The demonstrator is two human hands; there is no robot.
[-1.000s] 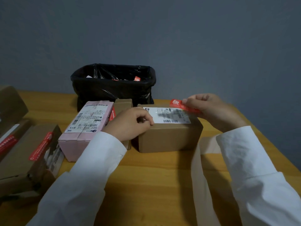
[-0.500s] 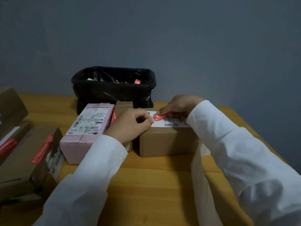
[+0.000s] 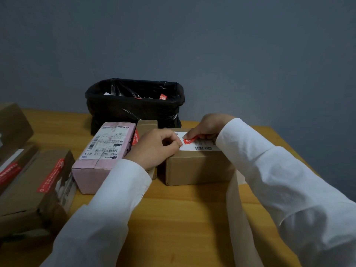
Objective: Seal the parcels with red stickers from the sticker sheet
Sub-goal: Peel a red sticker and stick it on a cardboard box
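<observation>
The right hand (image 3: 207,127) pinches a red sticker (image 3: 189,140) and holds it down against the white label on top of the brown box (image 3: 198,166), which sits on the wooden surface (image 3: 183,218). The left hand (image 3: 156,149) rests on the box's near left corner with its fingers curled in, steadying it; whether it grips anything is hard to tell.

This sticker looks only partly laid: one end shows, the rest is under the fingers, so pressing it flat seems left to do. The cardboard parcels at the left (image 3: 38,185) already carry red strips. A red strip (image 3: 136,138) shows between the pink parcel (image 3: 105,153) and the small box behind the left hand, but which one it sits on is unclear.

The sticker sheet cannot be picked out. A pale strip (image 3: 238,209) runs under the right sleeve; what it is I cannot say. The black-lined bin (image 3: 134,105) holds scraps, mostly in shadow.
</observation>
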